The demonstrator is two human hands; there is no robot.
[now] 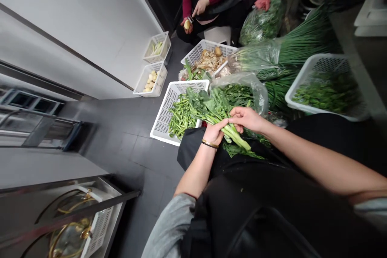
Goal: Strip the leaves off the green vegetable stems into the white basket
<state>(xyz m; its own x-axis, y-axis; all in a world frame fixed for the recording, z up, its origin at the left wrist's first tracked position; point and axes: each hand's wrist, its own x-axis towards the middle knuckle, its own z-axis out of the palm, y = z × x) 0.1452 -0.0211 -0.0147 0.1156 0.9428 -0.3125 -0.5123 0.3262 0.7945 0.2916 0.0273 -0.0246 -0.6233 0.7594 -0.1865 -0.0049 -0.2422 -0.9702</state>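
My left hand [214,133], a bracelet at its wrist, is closed round a bunch of leafy greens [213,107] with thick pale stems, held over my lap. The leaves point away from me and the stem ends come back towards my apron. My right hand [247,119] meets it from the other side, its fingers closed at the same stems; its exact grip is partly hidden. Just beyond my left hand stands a white basket [163,119] with cut green stems [183,115] in it. A clear plastic bag [260,92] of more greens lies past my right hand.
Opposite me a person [208,4] holds a peeled potato [187,24] and a peeler. Between us is a basket [202,44] of peelings. Small baskets [140,88] line the wall. Bagged long green stalks [305,42] and a basket of greens [292,92] are at right.
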